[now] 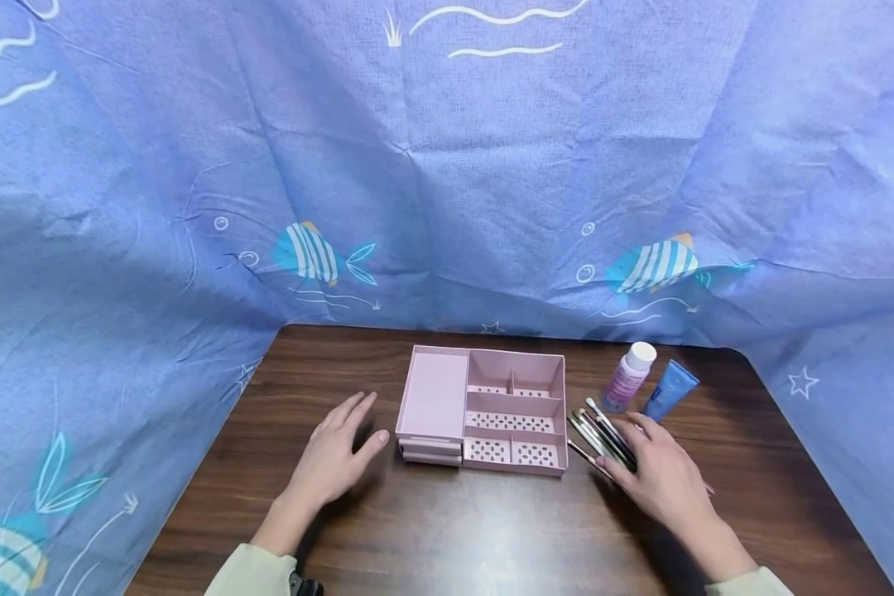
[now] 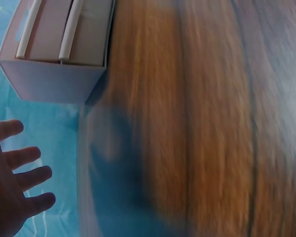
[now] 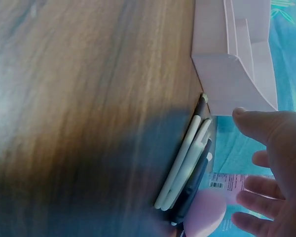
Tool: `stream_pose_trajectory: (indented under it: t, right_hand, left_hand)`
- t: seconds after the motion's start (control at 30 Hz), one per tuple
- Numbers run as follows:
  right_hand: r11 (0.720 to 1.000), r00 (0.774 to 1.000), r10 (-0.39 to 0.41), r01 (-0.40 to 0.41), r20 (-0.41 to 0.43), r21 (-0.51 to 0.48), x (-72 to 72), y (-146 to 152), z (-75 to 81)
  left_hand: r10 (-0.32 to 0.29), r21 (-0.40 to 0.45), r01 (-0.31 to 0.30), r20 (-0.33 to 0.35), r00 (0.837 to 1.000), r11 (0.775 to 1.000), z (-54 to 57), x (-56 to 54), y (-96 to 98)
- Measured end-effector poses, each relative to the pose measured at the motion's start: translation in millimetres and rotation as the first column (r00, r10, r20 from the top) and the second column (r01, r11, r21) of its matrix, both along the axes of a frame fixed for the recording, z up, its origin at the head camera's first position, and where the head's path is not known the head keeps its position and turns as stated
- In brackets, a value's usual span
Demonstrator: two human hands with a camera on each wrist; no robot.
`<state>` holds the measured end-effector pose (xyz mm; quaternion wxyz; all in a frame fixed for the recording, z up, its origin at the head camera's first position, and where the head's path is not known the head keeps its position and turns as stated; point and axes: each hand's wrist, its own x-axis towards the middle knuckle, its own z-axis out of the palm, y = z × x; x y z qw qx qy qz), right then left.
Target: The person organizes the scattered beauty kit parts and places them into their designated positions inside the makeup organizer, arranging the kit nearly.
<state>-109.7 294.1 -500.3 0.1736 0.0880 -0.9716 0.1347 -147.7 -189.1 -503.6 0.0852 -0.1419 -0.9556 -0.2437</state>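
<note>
A: How are the fingers [image 2: 35, 177] of the left hand [image 1: 326, 463] held?

B: They are spread well apart, and nothing is gripped by them. A pink organizer [image 1: 434, 393] is placed just to their right, with its stacked drawers [image 1: 430, 451] faced towards the wearer and its divided compartments set farther off on the right.

A: And those of the right hand [image 1: 666, 480]?

B: They are relaxed and slightly bent, with the thumb held apart; nothing is seen to be clasped. Whether anything is touched by their tips cannot be told.

A: Where are the brushes [image 3: 178, 163] found?

B: They are laid in a loose bundle under and just left of the right fingers, between these and the organizer. A pink rounded object [image 3: 205, 213] is also shown beside the bundle, near those fingers.

A: What is set beyond them?

B: A white-capped bottle [image 1: 627, 382] is stood just past the right fingers, with a blue tube [image 1: 670, 389] on its right. All is carried by a brown tabletop [image 1: 395, 530], backed by a blue fish-printed cloth [image 1: 492, 190].
</note>
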Motion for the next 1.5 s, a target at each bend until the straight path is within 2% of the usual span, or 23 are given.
stream_pose_trajectory:
  t: [0.17,0.33,0.53,0.63,0.77,0.83,0.93,1.13,1.3,1.5]
  right_hand:
    - [0.999,0.999,-0.006,0.007,0.04,-0.031,-3.5,-3,3.4]
    - [0.999,0.996,-0.005,0.009,0.088,-0.047,-5.1,-7,-0.2]
    - [0.998,0.993,0.001,0.006,0.118,-0.058,-8.2,-11,-6.0]
    - [0.998,0.993,0.011,-0.005,0.117,-0.055,-11.3,-12,-7.1]
    - [0.999,0.988,0.007,0.001,0.157,-0.051,-13.0,-13,-8.3]
    - [0.999,0.983,0.007,0.003,0.182,-0.052,-13.1,-13,-8.9]
    - [0.999,0.979,0.008,0.002,0.204,-0.049,-12.8,-13,-9.5]
    - [0.999,0.973,0.014,-0.005,0.229,-0.04,-13.8,-16,-10.4]
    - [1.0,0.978,0.026,-0.023,0.208,-0.015,-16.9,-17,-12.9]
    - [0.999,0.977,0.028,-0.024,0.212,-0.021,-20.1,-19,-14.6]
  left_hand:
    - [-0.022,0.121,0.021,0.009,1.0,0.992,2.4,0.1,5.6]
    - [-0.036,0.247,0.034,0.004,0.999,0.968,2.3,-1.4,12.0]
    - [-0.021,0.328,0.022,-0.006,1.0,0.945,0.0,-4.6,19.2]
    - [-0.013,0.399,0.011,0.003,1.0,0.917,0.4,-7.3,23.8]
    - [-0.009,0.498,-0.021,0.058,0.998,0.867,1.5,-7.9,30.4]
    - [0.001,0.523,-0.047,0.087,0.996,0.851,1.3,-7.4,33.0]
    - [0.018,0.539,-0.074,0.109,0.994,0.839,-0.6,-6.9,36.1]
    - [0.018,0.555,-0.071,0.1,0.995,0.829,-7.2,-7.4,40.4]
    - [0.026,0.568,-0.074,0.092,0.995,0.82,-10.6,-6.7,42.5]
    - [0.001,0.638,-0.06,0.093,0.996,0.767,-8.9,-7.6,45.0]
